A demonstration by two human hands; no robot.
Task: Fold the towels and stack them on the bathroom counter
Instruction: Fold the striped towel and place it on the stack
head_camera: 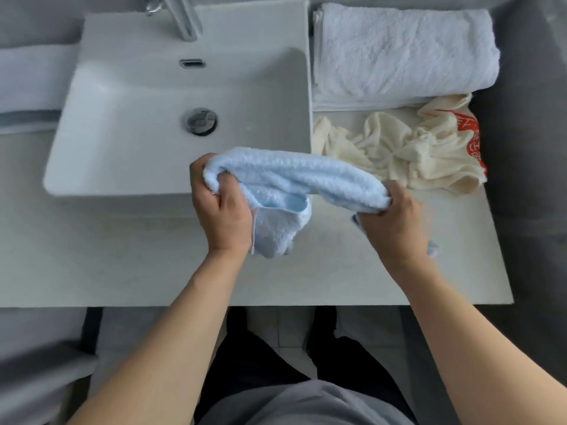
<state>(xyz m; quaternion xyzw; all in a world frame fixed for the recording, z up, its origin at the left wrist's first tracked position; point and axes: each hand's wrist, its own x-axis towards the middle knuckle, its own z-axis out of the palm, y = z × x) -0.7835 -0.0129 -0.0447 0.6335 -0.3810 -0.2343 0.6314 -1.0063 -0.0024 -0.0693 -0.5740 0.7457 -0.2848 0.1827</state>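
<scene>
A light blue towel point(294, 176) hangs stretched between both hands above the front of the counter point(122, 259). My left hand point(224, 210) grips its left end, and loose cloth droops below that hand. My right hand point(395, 222) grips the right end, with a corner showing past the wrist. A folded white towel point(402, 53) lies flat at the back right of the counter. In front of it sits a crumpled cream towel point(399, 148) with red print.
A white rectangular sink point(147, 118) with a chrome tap point(187, 16) and drain fills the left and middle. Another white cloth point(30, 81) lies at the far left. The counter's front edge runs just above my legs, and a grey wall borders the right.
</scene>
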